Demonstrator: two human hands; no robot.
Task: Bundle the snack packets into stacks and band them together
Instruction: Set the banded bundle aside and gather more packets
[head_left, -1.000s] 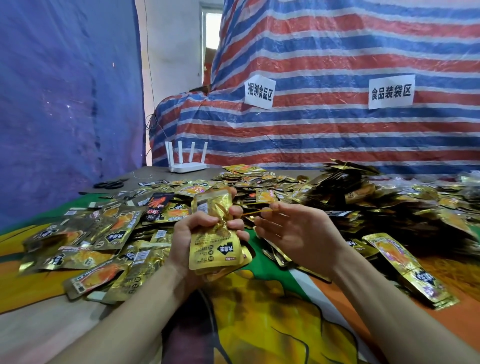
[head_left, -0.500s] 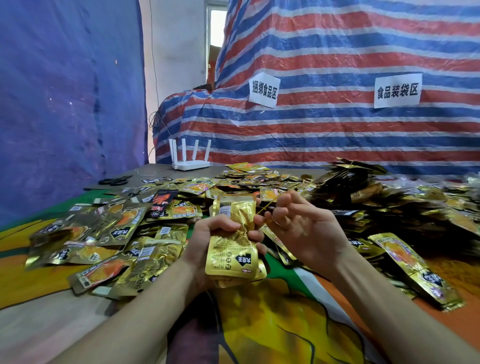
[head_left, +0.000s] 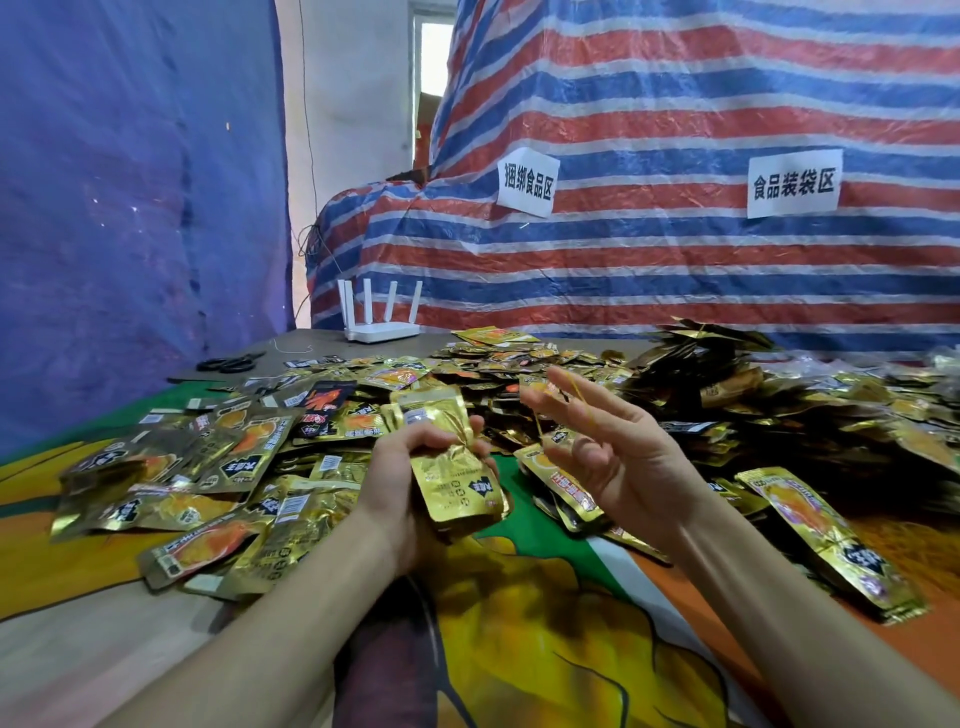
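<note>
Left hand (head_left: 408, 486) grasps stack of gold packets (head_left: 453, 470), squeezed at mid-height, well in front of white router (head_left: 382, 325). Right hand (head_left: 618, 457), front-right of router: fingers splayed straight, thin yellow rubber band (head_left: 580, 397) stretched across them. Loose packets (head_left: 218, 467) front-left of router.

I count one left hand (head_left: 400, 483), one right hand (head_left: 623, 467), one rubber band (head_left: 581, 397), one router (head_left: 381, 330), one pair of scissors (head_left: 228, 362), two paper signs (head_left: 528, 182) (head_left: 793, 183), and snack packets (head_left: 249, 452) past counting.
</note>
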